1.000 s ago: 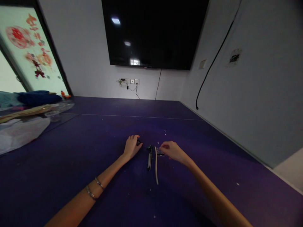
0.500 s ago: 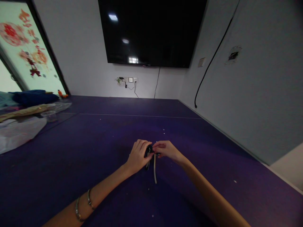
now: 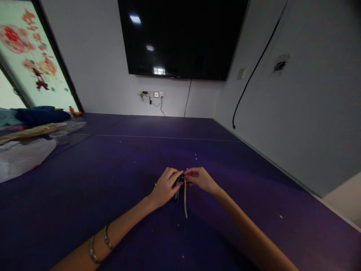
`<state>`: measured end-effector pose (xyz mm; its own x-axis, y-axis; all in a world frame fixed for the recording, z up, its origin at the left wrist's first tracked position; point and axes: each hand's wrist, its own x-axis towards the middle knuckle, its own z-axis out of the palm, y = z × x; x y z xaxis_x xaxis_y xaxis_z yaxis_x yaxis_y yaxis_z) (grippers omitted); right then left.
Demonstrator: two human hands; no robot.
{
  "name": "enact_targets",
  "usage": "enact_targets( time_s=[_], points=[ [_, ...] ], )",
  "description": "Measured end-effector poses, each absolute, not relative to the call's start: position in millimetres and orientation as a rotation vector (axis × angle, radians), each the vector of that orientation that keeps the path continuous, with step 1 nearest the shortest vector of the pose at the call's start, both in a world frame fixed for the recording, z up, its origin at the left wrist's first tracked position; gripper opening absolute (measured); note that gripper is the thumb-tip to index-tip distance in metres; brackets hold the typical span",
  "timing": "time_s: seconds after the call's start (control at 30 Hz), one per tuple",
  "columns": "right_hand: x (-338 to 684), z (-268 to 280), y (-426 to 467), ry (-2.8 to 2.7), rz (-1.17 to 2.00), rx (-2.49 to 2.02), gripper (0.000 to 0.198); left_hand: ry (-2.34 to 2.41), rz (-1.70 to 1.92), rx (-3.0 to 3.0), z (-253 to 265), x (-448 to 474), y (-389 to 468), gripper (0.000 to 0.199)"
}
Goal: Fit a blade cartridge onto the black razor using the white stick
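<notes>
Near the middle of the purple surface (image 3: 121,222), my left hand (image 3: 167,186) is closed around a small black object (image 3: 176,183), thumb and fingers on its sides. What kind of thing it is cannot be made out. My right hand (image 3: 201,180) meets it from the right, thumb and fingertips pinched together at the upper end of a pale cord (image 3: 185,201). That cord hangs down toward me in a slight curve, its lower end loose. A shorter looped piece shows below the left thumb. The fingertips hide where the cord and the black object meet.
White crumbs (image 3: 281,216) dot the surface. At the far left lie a clear plastic bag (image 3: 26,158), a blue folded cloth (image 3: 41,116) and an orange item (image 3: 75,112). A black cable (image 3: 248,81) hangs along the right wall; a television (image 3: 183,41) hangs ahead.
My left fingers have shifted slightly right over the black object, covering more of it. The right fingertips still pinch by the cord's upper end, and the upper part of the cord shows more.
</notes>
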<state>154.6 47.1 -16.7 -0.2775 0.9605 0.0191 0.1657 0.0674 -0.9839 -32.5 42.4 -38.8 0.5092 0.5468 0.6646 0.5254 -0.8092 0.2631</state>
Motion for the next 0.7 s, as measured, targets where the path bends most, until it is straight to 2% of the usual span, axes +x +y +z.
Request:
enact_targets(
  time_s=[0.33,0.6,0.7],
  points=[
    [164.0,-9.0,46.7,-1.749,1.221,-1.203,0.022,0.936,1.215,2.693,-36.8,-35.6,46.8,0.019],
    [163.4,-9.6,45.7,-1.789,1.223,-1.211,0.026,0.950,1.199,2.682,-38.4,-36.6,48.1,0.017],
    [166.2,-6.8,44.9,-1.856,1.124,-1.187,0.026,0.959,1.213,2.678,-39.5,-37.7,49.4,0.017]
  ],
)
